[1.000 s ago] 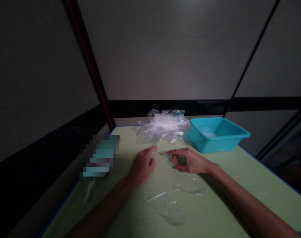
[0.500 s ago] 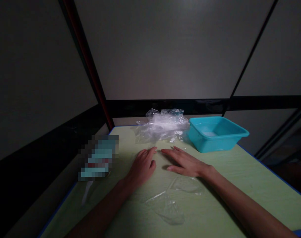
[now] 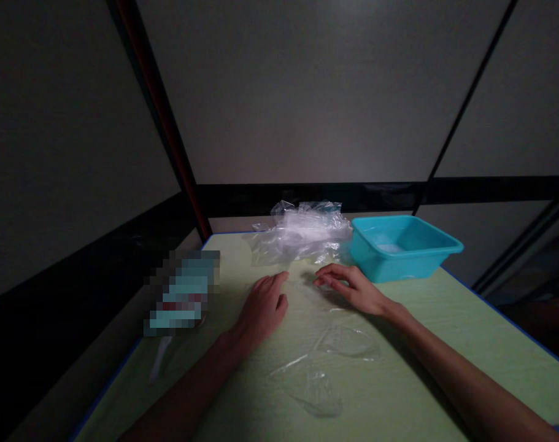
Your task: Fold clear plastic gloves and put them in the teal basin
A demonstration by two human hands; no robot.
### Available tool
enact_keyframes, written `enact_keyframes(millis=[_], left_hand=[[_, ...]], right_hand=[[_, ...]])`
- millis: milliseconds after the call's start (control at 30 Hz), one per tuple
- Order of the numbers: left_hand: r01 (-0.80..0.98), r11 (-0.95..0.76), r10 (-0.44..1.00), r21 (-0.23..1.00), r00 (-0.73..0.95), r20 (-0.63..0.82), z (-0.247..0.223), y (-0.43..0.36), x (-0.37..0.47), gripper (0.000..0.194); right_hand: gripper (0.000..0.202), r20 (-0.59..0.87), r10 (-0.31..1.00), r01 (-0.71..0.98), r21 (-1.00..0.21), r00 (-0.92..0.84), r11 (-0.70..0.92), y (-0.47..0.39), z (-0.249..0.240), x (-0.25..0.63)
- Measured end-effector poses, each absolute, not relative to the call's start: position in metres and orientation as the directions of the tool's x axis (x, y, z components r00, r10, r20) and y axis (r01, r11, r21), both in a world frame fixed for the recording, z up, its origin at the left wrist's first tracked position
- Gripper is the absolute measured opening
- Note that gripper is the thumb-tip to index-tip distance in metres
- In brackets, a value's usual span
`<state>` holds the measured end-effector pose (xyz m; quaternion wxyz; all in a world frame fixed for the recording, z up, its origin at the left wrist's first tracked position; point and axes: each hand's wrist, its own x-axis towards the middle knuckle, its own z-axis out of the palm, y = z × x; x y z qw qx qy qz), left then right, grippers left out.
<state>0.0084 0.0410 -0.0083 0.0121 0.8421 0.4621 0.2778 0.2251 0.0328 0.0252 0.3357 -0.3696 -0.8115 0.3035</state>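
A gap parts the released, spread left hand (image 3: 263,304) from the curled right hand (image 3: 348,288), whose grip I cannot tell. Clear film (image 3: 320,393) lies nearer on the blue-edged table (image 3: 467,344), a turquoise basin (image 3: 408,268) by its right edge, a pale wall (image 3: 307,110) beyond.

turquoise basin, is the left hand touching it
No, the left hand is well to the left of the turquoise basin, with the right hand between them.

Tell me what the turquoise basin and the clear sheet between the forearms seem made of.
Basin: probably molded plastic, satin finish; even color and rounded rim suggest it. Clear sheet: likely thin, glossy plastic; the table shows through and creases catch light.
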Motion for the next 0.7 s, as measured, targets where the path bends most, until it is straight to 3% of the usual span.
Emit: enact_keyframes(millis=[133,333,533,700], left_hand=[[0.724,-0.651,0.730,0.228,0.513,0.452,-0.008,0.041,0.008,0.038],[0.752,-0.624,0.749,0.210,0.501,0.433,-0.009,0.041,0.008,0.035],[0.724,-0.668,0.720,0.172,0.572,0.392,0.005,0.030,0.015,0.041],[0.644,-0.755,0.651,0.124,0.714,0.255,0.012,0.008,0.036,0.045]], right_hand=[[0.026,0.192,0.824,0.225,-0.907,-0.533,0.357,0.036,0.020,0.221],[0.030,0.023,0.817,0.152,-0.979,-0.576,0.135,0.040,0.013,0.226],[0.026,-0.015,0.808,0.164,-0.981,-0.589,0.101,0.042,0.012,0.225],[0.019,0.001,0.814,0.151,-0.982,-0.581,0.109,0.042,0.010,0.224]])
